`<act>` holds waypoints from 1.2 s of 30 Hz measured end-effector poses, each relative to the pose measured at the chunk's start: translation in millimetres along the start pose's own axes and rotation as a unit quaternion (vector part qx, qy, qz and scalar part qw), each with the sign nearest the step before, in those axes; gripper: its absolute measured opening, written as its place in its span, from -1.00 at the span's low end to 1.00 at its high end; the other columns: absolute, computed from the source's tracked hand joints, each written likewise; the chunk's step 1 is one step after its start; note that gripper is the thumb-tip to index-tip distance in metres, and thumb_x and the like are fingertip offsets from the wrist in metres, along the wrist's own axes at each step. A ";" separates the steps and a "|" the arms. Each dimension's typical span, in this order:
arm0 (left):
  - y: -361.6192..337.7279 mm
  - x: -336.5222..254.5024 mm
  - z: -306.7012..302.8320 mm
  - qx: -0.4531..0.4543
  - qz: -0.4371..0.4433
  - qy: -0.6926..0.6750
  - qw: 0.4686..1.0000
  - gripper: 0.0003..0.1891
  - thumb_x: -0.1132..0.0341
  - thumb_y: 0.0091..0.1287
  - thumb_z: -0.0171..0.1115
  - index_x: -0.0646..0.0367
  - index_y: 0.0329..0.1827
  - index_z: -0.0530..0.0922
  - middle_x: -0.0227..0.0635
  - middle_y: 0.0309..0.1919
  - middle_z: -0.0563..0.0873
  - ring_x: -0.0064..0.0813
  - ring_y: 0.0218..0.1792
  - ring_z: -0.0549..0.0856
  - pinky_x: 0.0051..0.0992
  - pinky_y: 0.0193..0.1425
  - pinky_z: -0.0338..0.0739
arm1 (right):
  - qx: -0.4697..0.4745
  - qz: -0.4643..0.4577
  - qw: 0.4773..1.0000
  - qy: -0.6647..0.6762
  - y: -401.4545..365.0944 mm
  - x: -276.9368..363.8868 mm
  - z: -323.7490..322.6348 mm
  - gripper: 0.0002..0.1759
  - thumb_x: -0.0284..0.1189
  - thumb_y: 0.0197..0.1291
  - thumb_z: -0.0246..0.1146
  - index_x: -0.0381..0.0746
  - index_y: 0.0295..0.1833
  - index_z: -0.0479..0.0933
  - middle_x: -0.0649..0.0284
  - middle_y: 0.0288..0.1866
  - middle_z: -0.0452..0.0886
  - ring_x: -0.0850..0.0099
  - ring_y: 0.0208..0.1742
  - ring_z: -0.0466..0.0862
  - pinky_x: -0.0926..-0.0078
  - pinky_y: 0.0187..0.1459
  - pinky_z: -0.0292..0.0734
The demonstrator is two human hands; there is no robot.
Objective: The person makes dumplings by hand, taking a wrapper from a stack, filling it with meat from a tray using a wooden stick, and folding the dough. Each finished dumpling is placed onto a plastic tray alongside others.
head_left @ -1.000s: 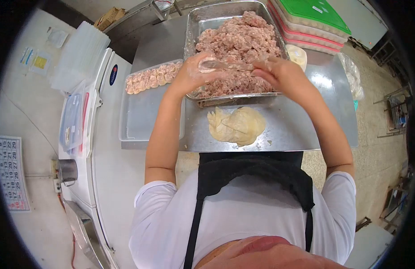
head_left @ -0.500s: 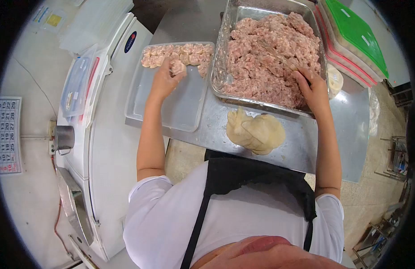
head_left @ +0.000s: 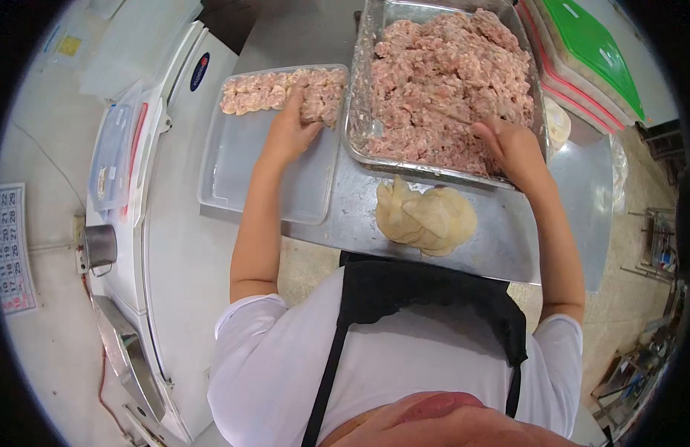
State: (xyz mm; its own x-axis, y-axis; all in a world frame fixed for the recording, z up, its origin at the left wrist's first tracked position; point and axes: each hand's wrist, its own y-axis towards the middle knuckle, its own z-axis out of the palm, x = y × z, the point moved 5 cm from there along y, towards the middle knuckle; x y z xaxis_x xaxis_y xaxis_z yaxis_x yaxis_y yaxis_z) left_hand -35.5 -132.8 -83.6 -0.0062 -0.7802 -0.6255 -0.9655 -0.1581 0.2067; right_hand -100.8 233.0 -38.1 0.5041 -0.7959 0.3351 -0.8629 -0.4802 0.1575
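Observation:
At the left, a shallow translucent plastic tray (head_left: 259, 171) has rows of meat-filled dumplings (head_left: 253, 94) along its far end. My left hand (head_left: 287, 132) is over the near row, its thumb and fingers around a dumpling (head_left: 316, 110) set against the others. On the right, a deep metal pan (head_left: 427, 170) holds a large mound of ground meat (head_left: 442, 74). My right hand (head_left: 514, 151) is at the pan's near right corner, fingers curled and thumb against the meat; what they grip is hidden. A stack of pale, round dough wrappers (head_left: 427, 218) lies on the metal table near my apron.
Stacked containers with a green lid (head_left: 594, 48) stand right of the pan, beside a pale round item (head_left: 557, 125). A white freezer (head_left: 182, 216) borders the table's left side. The metal table's (head_left: 576, 223) front edge runs close to my body.
My left hand has lowered a dumpling from above the tray into the near row. My right hand stays at the pan's right corner, turned slightly. The view has shifted a little.

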 end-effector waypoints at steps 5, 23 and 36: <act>-38.1 -55.4 -22.9 -0.027 0.041 0.066 0.997 -0.58 0.41 0.19 0.31 0.22 0.15 0.52 -0.06 -0.01 0.67 -0.14 -0.15 0.68 -0.31 -0.01 0.57 | 0.009 -0.171 0.971 -0.166 25.3 42.7 -17.4 -0.67 -0.20 0.32 0.14 -0.22 -0.36 0.58 0.09 -0.43 0.63 0.10 -0.35 0.67 0.16 -0.36 0.54; -111.0 -165.5 121.9 0.131 0.377 -0.020 0.917 -0.75 0.22 0.22 0.33 0.13 -0.11 0.64 -0.26 -0.14 0.66 -0.20 -0.03 0.61 -0.29 0.14 0.46 | 0.098 -0.220 0.959 -0.150 -13.6 100.0 20.5 -0.65 -0.25 0.32 0.13 -0.24 -0.41 0.63 0.05 -0.44 0.67 0.12 -0.41 0.69 0.15 -0.36 0.57; -101.0 -172.3 62.4 0.189 0.088 -0.324 0.923 -0.78 0.36 0.30 0.29 0.17 -0.03 0.67 -0.33 -0.20 0.66 -0.44 -0.15 0.65 -0.44 0.01 0.54 | 0.140 -0.132 0.978 -0.080 -18.8 57.3 6.3 -0.55 -0.08 0.37 0.06 -0.19 -0.30 0.66 0.01 -0.37 0.67 0.01 -0.29 0.69 0.10 -0.21 0.59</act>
State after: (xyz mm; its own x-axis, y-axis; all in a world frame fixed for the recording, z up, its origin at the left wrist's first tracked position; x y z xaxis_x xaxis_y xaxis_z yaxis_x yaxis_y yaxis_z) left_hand 46.8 55.4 -43.6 -0.2069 -0.2276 -0.9515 -0.9558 0.2548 0.1469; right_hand -55.5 194.0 -27.7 0.7269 -0.6669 0.1637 -0.6692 -0.7415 -0.0491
